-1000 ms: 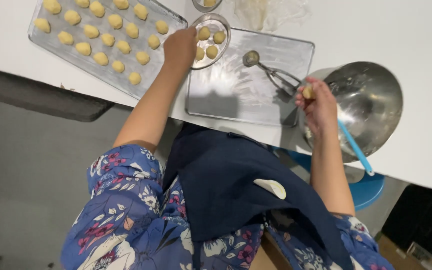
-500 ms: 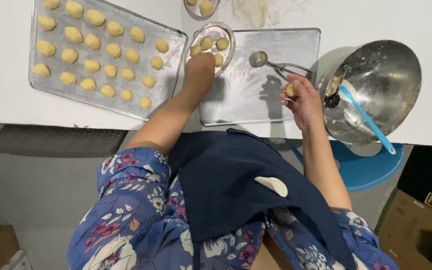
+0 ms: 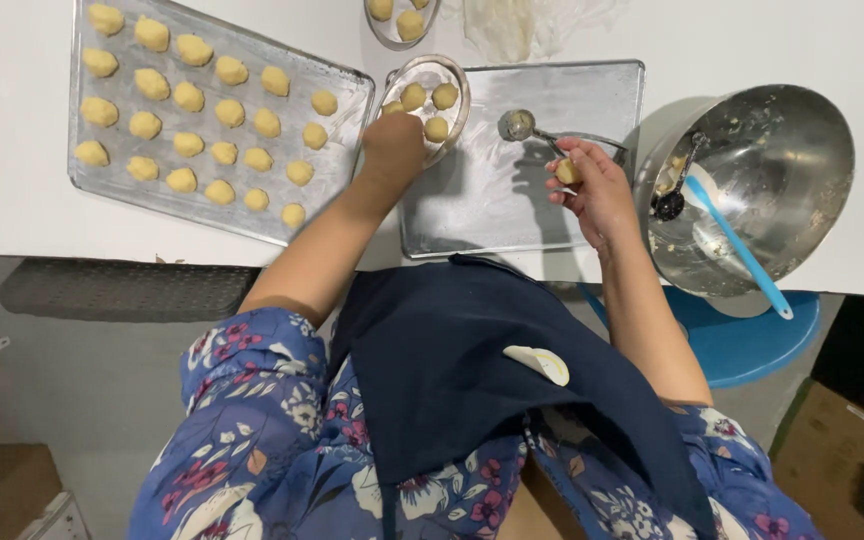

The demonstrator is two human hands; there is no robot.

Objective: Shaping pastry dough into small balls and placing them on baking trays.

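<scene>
Three dough balls (image 3: 425, 108) now in small glass dish (image 3: 452, 75) at 12 o'clock, left hand (image 3: 393, 146) moved w/ fingers hidden beside them, right hand (image 3: 592, 185) now pinching another ball (image 3: 567, 171) near scoop (image 3: 518, 125), approx 1 o'clock.

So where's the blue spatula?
In the head view, the blue spatula leans inside the metal mixing bowl at the table's right edge, just right of the right hand.

The second glass dish (image 3: 402, 20) of dough balls is cut off by the top edge.
</scene>
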